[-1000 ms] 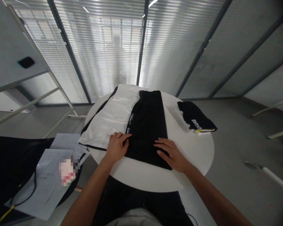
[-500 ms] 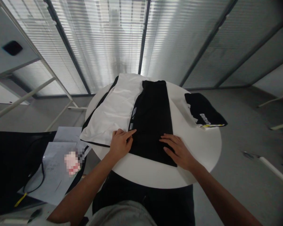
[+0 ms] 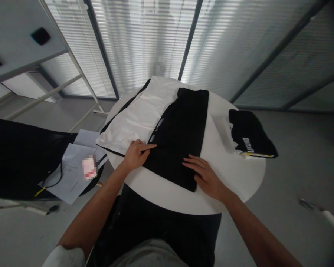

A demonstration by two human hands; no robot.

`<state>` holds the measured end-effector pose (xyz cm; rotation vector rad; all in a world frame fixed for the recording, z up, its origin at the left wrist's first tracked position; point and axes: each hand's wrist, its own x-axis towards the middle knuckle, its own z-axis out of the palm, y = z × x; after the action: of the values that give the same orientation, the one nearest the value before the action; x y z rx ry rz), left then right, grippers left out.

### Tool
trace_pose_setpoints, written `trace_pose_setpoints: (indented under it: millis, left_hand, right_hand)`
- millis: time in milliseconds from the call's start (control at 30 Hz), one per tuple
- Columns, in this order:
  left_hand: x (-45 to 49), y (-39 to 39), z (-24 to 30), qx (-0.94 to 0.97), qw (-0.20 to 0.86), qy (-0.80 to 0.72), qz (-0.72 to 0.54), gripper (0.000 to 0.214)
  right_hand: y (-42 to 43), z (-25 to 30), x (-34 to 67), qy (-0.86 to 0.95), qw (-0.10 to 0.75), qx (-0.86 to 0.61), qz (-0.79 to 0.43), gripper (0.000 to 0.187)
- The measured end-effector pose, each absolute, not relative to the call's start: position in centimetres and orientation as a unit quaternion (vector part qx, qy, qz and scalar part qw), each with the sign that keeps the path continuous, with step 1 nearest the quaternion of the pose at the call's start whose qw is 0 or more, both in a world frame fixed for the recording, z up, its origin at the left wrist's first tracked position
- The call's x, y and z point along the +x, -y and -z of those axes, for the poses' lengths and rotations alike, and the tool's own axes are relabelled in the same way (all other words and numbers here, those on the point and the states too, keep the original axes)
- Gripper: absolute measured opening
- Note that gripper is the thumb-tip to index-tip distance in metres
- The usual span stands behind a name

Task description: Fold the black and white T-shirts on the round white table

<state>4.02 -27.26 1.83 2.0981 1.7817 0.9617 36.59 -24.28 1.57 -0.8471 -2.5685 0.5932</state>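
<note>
Black cloth (image 3: 180, 137): lies flat and long down the middle of the table (image 3: 233, 178), its near end under my hands, its far end close to the far rim.
White cloth (image 3: 139, 118): spread flat just left of the black one and touching it; a dark trim runs along its left side.
Left hand (image 3: 135, 154): rests on the near left edge of the black cloth, right where it meets the white. The fingers are curled and the index finger is stretched out along that edge (whether my thumb nips the hem underneath, I cannot tell).
Right hand (image 3: 206, 176): palm down, fingers spread and flat, pressing on the near right corner of the black cloth.
Table: round and white, bare between the black cloth and the bundle.
Bundle (image 3: 250, 137): a folded black piece with white lettering and a yellow strip, at the right rim, well apart from both hands.
Papers (image 3: 72, 168): loose sheets with a dark cord across them, on a dark surface to my left.
Blinds (image 3: 144, 44): pale slats behind the table.
</note>
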Motion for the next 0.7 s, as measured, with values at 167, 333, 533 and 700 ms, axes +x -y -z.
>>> trace_pose_setpoints:
  millis: [167,333,533,700]
  left_hand:
    - [3.9,27.2,-1.6,0.717,0.116,-0.599,-0.336,0.029]
    - [3.9,27.3,-1.6,0.712,0.116,-0.605,-0.336,0.029]
    - [3.8,27.2,-1.7,0.722,0.106,-0.607,-0.316,0.028]
    - [3.9,27.2,-1.9,0.720,0.119,-0.608,-0.312,0.029]
  right_hand:
    - [24.4,-1.2,36.6,0.919,0.191,-0.291,-0.185,0.060]
    - [24.5,-1.1,36.4,0.917,0.197,-0.297,-0.180,0.059]
    - [24.6,-0.9,35.7,0.910,0.208,-0.321,-0.163,0.052]
    - [25.1,-0.8,35.8,0.894,0.233,-0.361,-0.128,0.052]
